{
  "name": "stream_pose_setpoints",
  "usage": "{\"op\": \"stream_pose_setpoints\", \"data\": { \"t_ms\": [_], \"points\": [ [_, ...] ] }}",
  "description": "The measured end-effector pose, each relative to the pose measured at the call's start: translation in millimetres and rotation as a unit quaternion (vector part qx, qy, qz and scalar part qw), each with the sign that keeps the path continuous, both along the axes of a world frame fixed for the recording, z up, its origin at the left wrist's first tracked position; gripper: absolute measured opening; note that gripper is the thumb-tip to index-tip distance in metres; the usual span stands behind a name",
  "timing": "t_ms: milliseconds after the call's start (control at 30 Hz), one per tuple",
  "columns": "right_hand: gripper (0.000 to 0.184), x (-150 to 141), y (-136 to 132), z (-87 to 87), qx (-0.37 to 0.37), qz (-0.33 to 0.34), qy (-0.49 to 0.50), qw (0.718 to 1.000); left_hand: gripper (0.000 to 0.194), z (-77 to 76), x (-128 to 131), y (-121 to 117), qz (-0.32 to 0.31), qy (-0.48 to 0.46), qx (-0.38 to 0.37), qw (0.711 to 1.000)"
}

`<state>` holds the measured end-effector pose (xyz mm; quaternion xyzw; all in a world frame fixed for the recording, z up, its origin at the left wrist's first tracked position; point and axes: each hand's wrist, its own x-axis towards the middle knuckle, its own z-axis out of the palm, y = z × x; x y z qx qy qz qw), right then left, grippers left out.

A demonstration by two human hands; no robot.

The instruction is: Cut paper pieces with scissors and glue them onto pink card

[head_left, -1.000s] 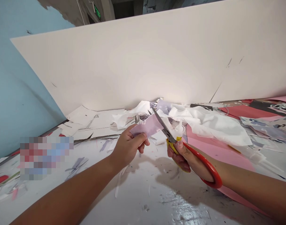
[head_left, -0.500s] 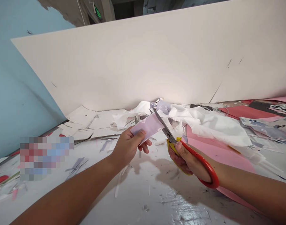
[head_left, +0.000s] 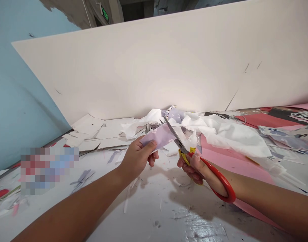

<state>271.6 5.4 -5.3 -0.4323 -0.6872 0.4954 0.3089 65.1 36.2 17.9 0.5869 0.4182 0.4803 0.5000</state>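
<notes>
Between the thumb and fingers of my left hand (head_left: 140, 153) is a small piece of lilac paper (head_left: 161, 135) with pale flower prints, held above the table. My right hand (head_left: 198, 168) grips scissors (head_left: 179, 143) with red and yellow handles, thumb through the red loop. The blades point up and to the left, lying at the right end of the lilac piece. From here I cannot tell how far the blades are apart. Just behind the scissors stands a white glue bottle (head_left: 193, 139) with a yellow label.
White cloth (head_left: 227, 131) lies crumpled behind my right hand, over pink sheets (head_left: 219, 158). Cut white cardboard (head_left: 113, 129) is piled at the back left. A tall white board (head_left: 154, 64) stands along the back. Paper scraps (head_left: 83, 178) litter the white table (head_left: 133, 215).
My right hand and the scissors have shifted slightly left, the blades moving a little at the paper's right end. My left hand stays nearly in place.
</notes>
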Motion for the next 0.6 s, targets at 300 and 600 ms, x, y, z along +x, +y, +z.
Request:
{"op": "stream_pose_setpoints", "data": {
  "t_ms": [300, 600],
  "points": [
    [0.065, -3.0, 0.0, 2.1, -0.033, 0.005, 0.034, 0.999, 0.018, -2.4, 1.1, 0.1, -0.014, 0.015, -0.001, 1.000],
    [0.059, -2.9, 1.8, 1.0, -0.058, 0.013, 0.049, 0.997, 0.018, -2.1, 1.5, -0.7, -0.020, 0.020, -0.003, 1.000]
  ]
}}
